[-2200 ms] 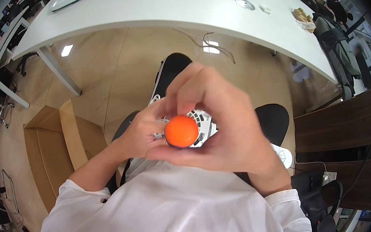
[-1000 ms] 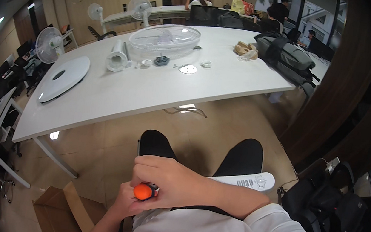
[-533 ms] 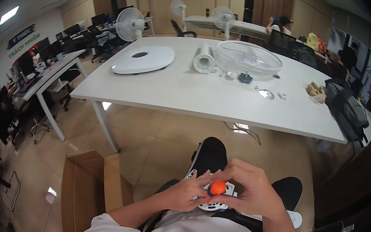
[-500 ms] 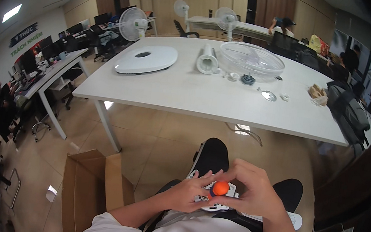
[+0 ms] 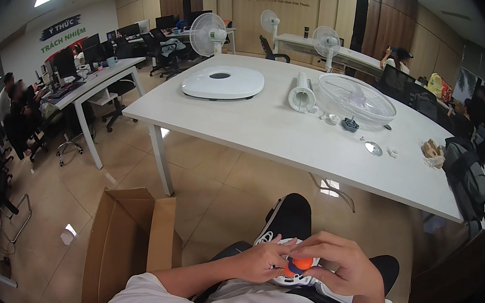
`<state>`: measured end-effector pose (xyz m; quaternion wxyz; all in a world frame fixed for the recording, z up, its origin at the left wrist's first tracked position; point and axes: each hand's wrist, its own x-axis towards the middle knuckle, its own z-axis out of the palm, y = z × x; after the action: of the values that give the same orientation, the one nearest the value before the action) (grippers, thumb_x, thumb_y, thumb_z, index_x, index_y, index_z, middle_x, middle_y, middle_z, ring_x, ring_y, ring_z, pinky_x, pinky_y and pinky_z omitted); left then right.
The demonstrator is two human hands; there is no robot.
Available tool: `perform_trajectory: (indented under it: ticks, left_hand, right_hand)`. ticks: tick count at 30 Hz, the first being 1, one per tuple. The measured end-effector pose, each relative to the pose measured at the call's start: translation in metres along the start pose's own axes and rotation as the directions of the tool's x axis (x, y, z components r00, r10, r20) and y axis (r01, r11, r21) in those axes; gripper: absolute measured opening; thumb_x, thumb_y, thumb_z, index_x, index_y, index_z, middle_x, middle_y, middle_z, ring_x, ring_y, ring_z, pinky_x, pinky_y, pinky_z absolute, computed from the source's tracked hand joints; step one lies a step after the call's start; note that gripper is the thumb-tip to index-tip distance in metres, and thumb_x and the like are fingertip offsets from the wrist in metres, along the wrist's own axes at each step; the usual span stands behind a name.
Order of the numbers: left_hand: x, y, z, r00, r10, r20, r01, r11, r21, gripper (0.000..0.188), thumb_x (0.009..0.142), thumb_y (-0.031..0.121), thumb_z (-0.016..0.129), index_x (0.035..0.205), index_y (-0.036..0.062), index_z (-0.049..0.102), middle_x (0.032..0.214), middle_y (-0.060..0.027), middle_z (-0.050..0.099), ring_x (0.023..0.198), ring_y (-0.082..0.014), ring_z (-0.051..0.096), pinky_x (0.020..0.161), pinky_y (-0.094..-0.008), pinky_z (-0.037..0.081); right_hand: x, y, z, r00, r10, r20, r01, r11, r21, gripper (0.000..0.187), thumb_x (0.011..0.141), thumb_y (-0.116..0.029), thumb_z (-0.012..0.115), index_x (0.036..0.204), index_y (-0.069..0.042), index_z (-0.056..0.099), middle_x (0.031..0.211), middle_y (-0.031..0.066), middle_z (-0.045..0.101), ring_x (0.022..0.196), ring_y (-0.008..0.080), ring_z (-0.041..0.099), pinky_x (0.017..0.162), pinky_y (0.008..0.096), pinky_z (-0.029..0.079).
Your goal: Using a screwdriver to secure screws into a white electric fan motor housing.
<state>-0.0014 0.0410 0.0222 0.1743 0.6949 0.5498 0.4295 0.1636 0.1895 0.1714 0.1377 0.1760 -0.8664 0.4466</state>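
Observation:
Low in the picture, both of my hands meet over my lap around an orange-and-dark-blue screwdriver handle [image 5: 303,262], seen nearly end-on; its tip is hidden. My right hand [image 5: 345,264] curls over the handle, with its fingers above and its thumb on the near side. My left hand [image 5: 256,262] comes in from the left, its fingertips closed against the handle's other side. Beneath the handle lies a white plastic part [image 5: 285,281] with slots along its rim, resting on my lap and mostly covered by my hands.
A white table [image 5: 246,124] stands ahead, bearing a white fan base [image 5: 229,83], a white tube [image 5: 302,95], a clear fan grille [image 5: 361,99], small parts and a grey backpack [image 5: 469,179]. An open cardboard box [image 5: 161,235] is on the floor at my left. Assembled fans [image 5: 207,33] stand behind.
The whole view has shifted, so the room sits further right in the picture. The screwdriver handle shows more of its blue side, and my right fingers now reach further over it.

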Motion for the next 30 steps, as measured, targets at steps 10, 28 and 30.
perform_trajectory:
  ticks: [10,28,30]
  left_hand:
    - [0.006,-0.015,-0.013,0.906,-0.189,0.378,0.179,0.982,0.062,0.035,0.098,0.016,0.059,0.133,0.0092,0.059,0.141,-0.0137,0.056,0.138,-0.0397,0.048,0.118,-0.0681,0.022]
    - [-0.016,-0.016,0.014,0.968,0.109,-0.227,-0.105,0.994,0.029,0.014,0.094,0.016,0.071,0.105,0.0074,0.076,0.158,-0.0106,0.046,0.147,-0.0393,0.039,0.118,-0.0696,0.017]
    - [-0.015,-0.01,0.01,0.958,0.098,-0.269,-0.111,0.993,-0.033,0.016,0.097,0.017,0.07,0.103,0.0028,0.072,0.113,-0.0146,0.07,0.102,-0.0296,0.069,0.091,-0.0428,0.053]
  right_hand:
    - [0.01,-0.003,0.018,0.987,0.102,-0.127,-0.062,0.955,0.289,0.053,0.076,-0.013,0.091,0.121,0.002,0.068,0.113,0.0178,0.071,0.103,0.0277,0.07,0.091,0.0346,0.055]
    - [0.021,0.014,0.027,0.961,0.019,-0.277,-0.072,0.981,-0.182,0.044,0.07,-0.025,0.094,0.091,-0.002,0.063,0.084,0.0079,0.061,0.072,0.0207,0.06,0.064,0.03,0.051]
    - [0.022,0.015,0.024,0.969,0.001,-0.247,-0.041,0.987,-0.156,0.041,0.074,-0.021,0.092,0.098,-0.001,0.065,0.091,0.0093,0.063,0.076,0.0213,0.062,0.066,0.0306,0.052]
